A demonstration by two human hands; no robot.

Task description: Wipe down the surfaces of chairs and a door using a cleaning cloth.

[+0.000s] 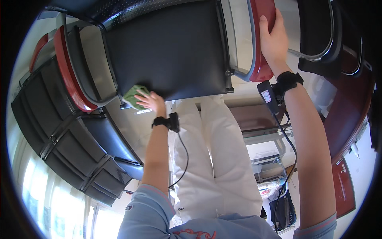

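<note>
My left hand [150,101] presses a folded green cloth [134,96] onto the front left corner of a black padded chair seat [170,53]. Part of the cloth hangs over the seat's front edge. On the seat's other side, my right hand [274,40] rests on a red armrest [261,62] with a grey frame, its thumb and fingers around the upper part. Another red armrest [71,77] stands to the left of the seat. Each wrist wears a black strap with a small box and a cable.
A row of black linked chairs [68,134] stands at the left near bright curtains. At the right are a chrome-framed black chair [316,33] and a dark red table [349,110]. A glass-shelved cart [268,167] with a black bag [282,209] stands at lower right.
</note>
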